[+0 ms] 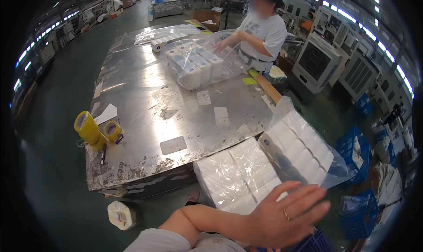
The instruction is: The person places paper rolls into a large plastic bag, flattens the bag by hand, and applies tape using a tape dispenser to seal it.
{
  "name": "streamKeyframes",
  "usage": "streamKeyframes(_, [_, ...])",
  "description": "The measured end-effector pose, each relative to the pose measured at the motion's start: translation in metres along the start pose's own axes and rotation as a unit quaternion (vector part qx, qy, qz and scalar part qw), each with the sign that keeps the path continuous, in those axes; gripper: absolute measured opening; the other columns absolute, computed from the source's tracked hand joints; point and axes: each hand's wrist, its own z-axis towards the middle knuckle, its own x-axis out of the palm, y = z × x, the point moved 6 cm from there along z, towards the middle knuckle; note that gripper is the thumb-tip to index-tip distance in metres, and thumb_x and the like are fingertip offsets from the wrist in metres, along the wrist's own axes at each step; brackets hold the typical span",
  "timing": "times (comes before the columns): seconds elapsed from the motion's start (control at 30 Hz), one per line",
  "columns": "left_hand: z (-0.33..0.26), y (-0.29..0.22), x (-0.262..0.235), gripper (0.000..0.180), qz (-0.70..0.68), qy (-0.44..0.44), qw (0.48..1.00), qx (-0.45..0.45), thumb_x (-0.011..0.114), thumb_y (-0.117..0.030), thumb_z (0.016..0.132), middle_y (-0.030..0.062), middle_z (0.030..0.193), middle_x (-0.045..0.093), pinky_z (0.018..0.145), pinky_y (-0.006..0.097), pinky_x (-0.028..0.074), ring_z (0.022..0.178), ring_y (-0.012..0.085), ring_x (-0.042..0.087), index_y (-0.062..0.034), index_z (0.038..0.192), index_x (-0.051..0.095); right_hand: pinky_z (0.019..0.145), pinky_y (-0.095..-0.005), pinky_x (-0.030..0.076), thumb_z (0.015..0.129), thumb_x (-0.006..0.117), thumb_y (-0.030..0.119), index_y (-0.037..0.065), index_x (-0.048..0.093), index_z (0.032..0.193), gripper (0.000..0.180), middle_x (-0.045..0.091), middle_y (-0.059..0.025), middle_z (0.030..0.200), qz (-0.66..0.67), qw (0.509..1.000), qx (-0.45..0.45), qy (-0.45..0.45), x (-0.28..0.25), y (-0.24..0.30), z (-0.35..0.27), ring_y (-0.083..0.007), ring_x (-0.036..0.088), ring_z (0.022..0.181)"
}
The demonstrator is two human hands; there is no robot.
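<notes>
My left hand, with a ring on one finger, reaches across to the lower right, its fingers stretched out and holding nothing. It is in front of a plastic-wrapped pack of white rolls or tissue at the table's near edge, hiding part of it. Beside that pack, a clear plastic bag covers rows of white rolls. Whether the hand touches either pack, I cannot tell. My right hand is not in view.
On the metal table stand yellow tape rolls and another bagged pack. Across it, a co-worker has hands near that bag. Blue crates stand right; a whitish container is on the floor.
</notes>
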Motion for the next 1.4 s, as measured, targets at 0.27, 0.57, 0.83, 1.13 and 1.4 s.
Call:
streamKeyframes(0.27, [-0.187,0.123,0.129,0.057,0.146,0.298,0.931,-0.153,0.049,-0.039,0.086,0.0190,0.133,0.036,0.102,0.041,0.026,0.126,0.0310,0.032,-0.0024,0.128,0.038,0.072,-0.0453,0.046,0.065,0.050,-0.008,0.016,0.045,0.129,0.068,0.048,-0.0268,0.106,0.003,0.999,-0.028,-0.021,0.004,0.006,0.004,-0.0437,0.053,0.084])
streamKeyframes(0.57, [-0.193,0.123,0.126,0.055,0.150,0.341,0.922,-0.109,0.047,-0.038,0.087,0.0206,0.134,0.035,0.103,0.041,0.025,0.125,0.0317,0.033,0.0012,0.125,0.040,0.057,-0.0465,0.045,0.067,0.067,0.020,0.017,0.046,0.127,0.064,0.048,-0.0210,0.090,-0.125,0.992,-0.033,-0.007,0.010,-0.070,-0.092,-0.0402,0.053,0.067])
streamKeyframes(0.83, [-0.255,0.024,0.151,0.048,-0.131,0.554,0.800,0.190,0.054,-0.034,0.080,0.0206,0.118,0.049,0.103,0.044,0.023,0.118,0.0339,0.039,0.0069,0.107,0.053,0.069,-0.0472,0.047,0.070,0.061,0.031,0.017,0.054,0.118,0.050,0.058,-0.0225,0.083,-0.120,0.991,0.040,0.044,0.041,-0.049,-0.014,-0.0410,0.058,0.074])
streamKeyframes(1.13, [-0.274,-0.005,0.195,0.029,-0.110,0.561,0.787,0.231,0.058,-0.034,0.074,0.0094,0.082,0.062,0.083,0.046,0.034,0.084,0.0280,0.055,-0.0063,0.079,0.064,0.075,-0.0406,0.049,0.068,0.058,0.035,0.009,0.068,0.087,0.034,0.065,-0.0154,0.089,-0.234,0.922,0.187,0.246,0.020,-0.100,-0.026,-0.0310,0.062,0.086])
streamKeyframes(1.4, [-0.089,0.033,0.090,0.061,-0.212,0.300,0.930,0.005,0.060,-0.024,0.082,0.0211,0.130,0.039,0.097,0.042,0.032,0.119,0.0358,0.039,-0.0027,0.132,0.034,0.076,-0.0389,0.049,0.069,0.060,0.037,0.008,0.067,0.094,0.039,0.064,-0.0186,0.091,-0.088,0.939,0.323,0.079,-0.005,-0.130,-0.055,-0.0307,0.062,0.089])
